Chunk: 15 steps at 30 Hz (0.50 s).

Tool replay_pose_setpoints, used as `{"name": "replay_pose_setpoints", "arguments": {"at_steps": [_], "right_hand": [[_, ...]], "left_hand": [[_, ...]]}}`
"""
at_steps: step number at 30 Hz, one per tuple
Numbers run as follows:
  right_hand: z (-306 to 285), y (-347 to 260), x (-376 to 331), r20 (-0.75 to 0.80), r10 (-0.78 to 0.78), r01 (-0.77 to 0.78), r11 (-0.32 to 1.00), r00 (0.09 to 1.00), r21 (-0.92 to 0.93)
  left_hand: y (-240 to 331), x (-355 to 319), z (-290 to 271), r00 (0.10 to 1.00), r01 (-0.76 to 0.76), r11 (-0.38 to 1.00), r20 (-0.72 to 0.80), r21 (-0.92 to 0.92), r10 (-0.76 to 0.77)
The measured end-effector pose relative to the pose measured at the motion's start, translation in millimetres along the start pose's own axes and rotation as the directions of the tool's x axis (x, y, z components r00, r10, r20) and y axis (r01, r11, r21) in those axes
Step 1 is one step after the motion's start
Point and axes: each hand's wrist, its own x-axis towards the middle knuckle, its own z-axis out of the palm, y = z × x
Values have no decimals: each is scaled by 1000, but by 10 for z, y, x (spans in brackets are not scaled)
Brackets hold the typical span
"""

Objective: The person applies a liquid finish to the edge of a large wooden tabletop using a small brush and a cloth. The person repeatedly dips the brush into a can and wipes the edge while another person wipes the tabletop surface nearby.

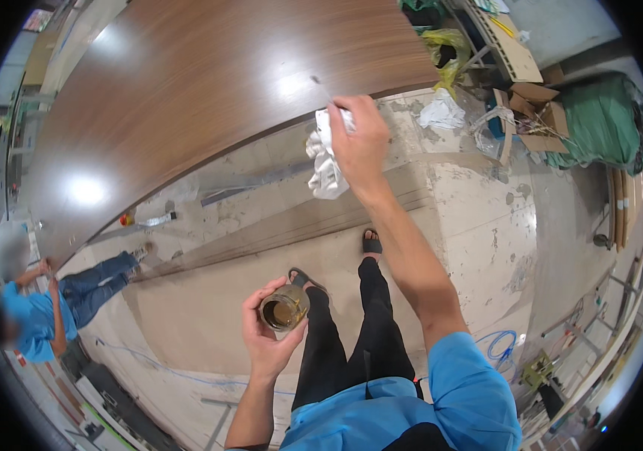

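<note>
My left hand (267, 347) is wrapped round a small open glass jar (294, 299), with brownish liquid inside and yellowish streaks on its side. In my right hand (360, 139) is a crumpled white cloth (327, 177), bunched below the fingers. The same hand pinches a thin stick-like tool (322, 89) with a small dark tip, perhaps a fine brush. That tip is over the near edge of a large brown wood-grain panel (209, 68); whether it touches the surface I cannot tell.
At the far left, a person in a blue shirt (39, 319) has hands at the panel's edge. A tape measure (127, 219) lies below the panel. To the right are a white rag (442, 111), an open carton (539, 113), a green bundle (600, 124) and a blue hose (500, 346).
</note>
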Motion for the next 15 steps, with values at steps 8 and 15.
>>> {"name": "replay_pose_setpoints", "arguments": {"at_steps": [8,15], "right_hand": [[-177,661,627,261,-227,330,812,938,-482],[-1646,1749,1433,-409,398,-497,851,821,-170]], "left_hand": [[31,125,98,1000,5,1000,1,4,-5],[111,235,243,999,30,1000,-18,5,-30]]}}
